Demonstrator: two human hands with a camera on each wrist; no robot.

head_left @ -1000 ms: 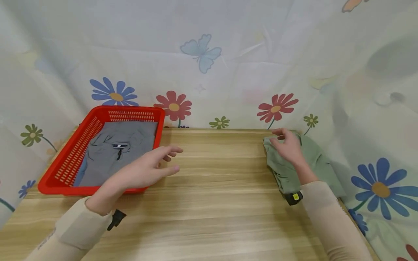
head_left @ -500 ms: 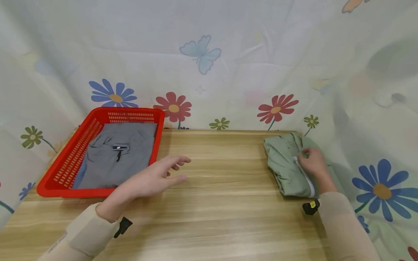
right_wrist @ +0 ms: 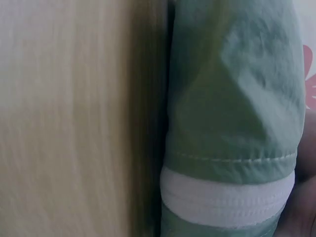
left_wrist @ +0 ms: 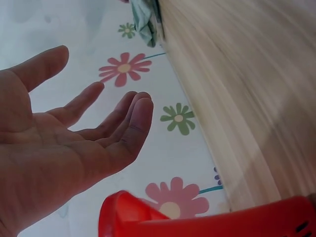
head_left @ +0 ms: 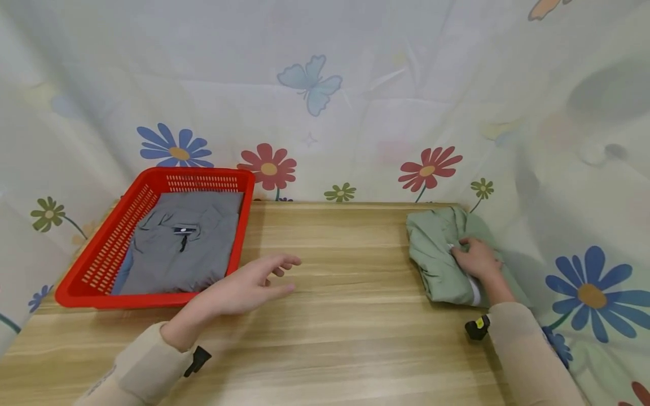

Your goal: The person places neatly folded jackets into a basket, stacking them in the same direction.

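Observation:
A folded green jacket (head_left: 438, 254) with a white zipper (right_wrist: 222, 200) lies at the right end of the table. My right hand (head_left: 478, 260) is on top of it, thumb and fingers pinching the cloth beside the zipper; the fingertips are partly hidden. In the right wrist view only a dark bit of that hand shows at the right edge. My left hand (head_left: 249, 286) hovers over the table by the basket's near right corner, holding nothing, its fingers loosely bent. The left wrist view shows its palm (left_wrist: 54, 148) and spread thumb.
A red plastic basket (head_left: 242, 225) stands at the left, with a folded grey garment (head_left: 188, 254) in it and some blue cloth (head_left: 122, 273) beneath. A flower-patterned curtain (head_left: 315, 141) borders the wooden table (head_left: 330, 338) at the back and sides.
My right hand has come down and back from the jacket's far left part to its zipper, then shifted slightly left, the jacket moving with it. The left hand has drifted right, away from the basket.

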